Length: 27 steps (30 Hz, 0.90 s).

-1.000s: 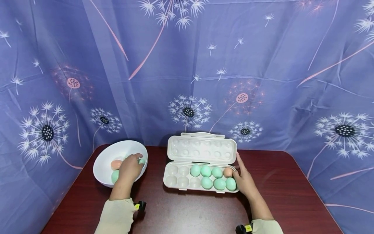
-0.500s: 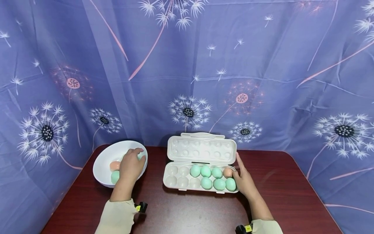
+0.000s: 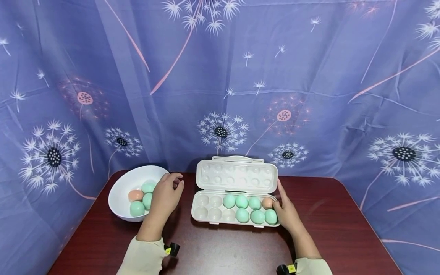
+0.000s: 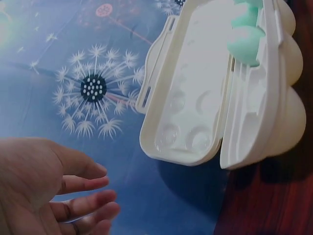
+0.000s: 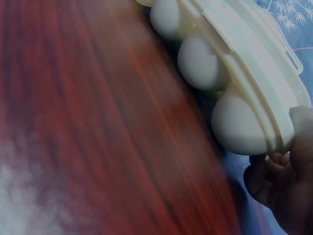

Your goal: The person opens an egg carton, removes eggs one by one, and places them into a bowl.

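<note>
My left hand (image 3: 167, 196) hovers over the right rim of a white bowl (image 3: 118, 194), fingers loosely bent. In the left wrist view nothing lies between its thumb and fingers. The bowl holds an orange egg (image 3: 136, 195) and green eggs (image 3: 137, 209); my hand may hide part of its contents. An off-white plastic egg carton (image 3: 237, 175) stands with its lid raised. Several green eggs (image 3: 255, 203) and one orange egg (image 3: 267, 203) fill its right side, while cups at the left are vacant. My right hand (image 3: 290, 215) holds the carton's right end, thumb at the rim.
Everything stands on a dark red wooden table (image 3: 220, 248). Directly behind the carton and bowl hangs a blue curtain (image 3: 309, 126) with dandelion prints. Wrist cameras (image 3: 173, 249) are strapped at both sleeves.
My left hand has come up out of the bowl and moved right, uncovering green eggs there. The right hand and the carton have stayed in place.
</note>
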Motion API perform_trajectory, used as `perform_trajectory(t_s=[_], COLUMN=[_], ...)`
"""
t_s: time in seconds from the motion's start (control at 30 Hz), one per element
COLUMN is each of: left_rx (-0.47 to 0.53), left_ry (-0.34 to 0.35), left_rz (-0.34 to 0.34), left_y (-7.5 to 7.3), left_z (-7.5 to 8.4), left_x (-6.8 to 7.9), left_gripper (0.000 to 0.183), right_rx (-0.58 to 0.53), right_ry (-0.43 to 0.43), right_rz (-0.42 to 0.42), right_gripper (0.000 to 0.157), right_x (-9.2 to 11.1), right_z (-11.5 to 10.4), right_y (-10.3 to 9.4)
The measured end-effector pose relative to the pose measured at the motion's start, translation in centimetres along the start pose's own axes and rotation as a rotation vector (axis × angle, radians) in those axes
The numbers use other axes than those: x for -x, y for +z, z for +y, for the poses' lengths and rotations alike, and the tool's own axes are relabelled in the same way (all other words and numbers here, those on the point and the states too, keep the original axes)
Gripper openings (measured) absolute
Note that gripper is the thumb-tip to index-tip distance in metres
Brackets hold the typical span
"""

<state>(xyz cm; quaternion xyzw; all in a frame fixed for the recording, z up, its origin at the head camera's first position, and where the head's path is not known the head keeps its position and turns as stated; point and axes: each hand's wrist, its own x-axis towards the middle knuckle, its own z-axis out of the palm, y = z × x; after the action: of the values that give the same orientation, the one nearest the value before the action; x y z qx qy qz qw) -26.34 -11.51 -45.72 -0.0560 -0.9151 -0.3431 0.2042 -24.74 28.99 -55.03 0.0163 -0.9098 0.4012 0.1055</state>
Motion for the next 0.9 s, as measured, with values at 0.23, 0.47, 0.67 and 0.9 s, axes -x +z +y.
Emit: perform_trajectory(t_s=[0.23,0.47,0.67,0.9], left_rx=[0.007,-0.006,-0.011,-0.030], left_ry=[0.017,0.031,0.067,0.139], left_rz=[-0.028,-0.070,-0.086,-0.137], left_y=[0.3,1.1,1.9,3.8], left_z=[0.7,1.2,1.6,2.9], left_x=[0.4,0.6,0.9,1.7], left_gripper=[0.021,0.022,0.022,0.024], right_rx=[0.001,0.000,0.001,0.000], right_ry=[0.001,0.001,-0.001,0.021], right_rz=[0.002,0.010,0.007,-0.014], right_gripper=[0.077,0.077,0.077,0.075], right_x=[-0.1,-0.1,-0.1,-0.2], right_z=[0.0,0.2,0.2,0.3], right_y=[0.1,0.2,0.2,0.0])
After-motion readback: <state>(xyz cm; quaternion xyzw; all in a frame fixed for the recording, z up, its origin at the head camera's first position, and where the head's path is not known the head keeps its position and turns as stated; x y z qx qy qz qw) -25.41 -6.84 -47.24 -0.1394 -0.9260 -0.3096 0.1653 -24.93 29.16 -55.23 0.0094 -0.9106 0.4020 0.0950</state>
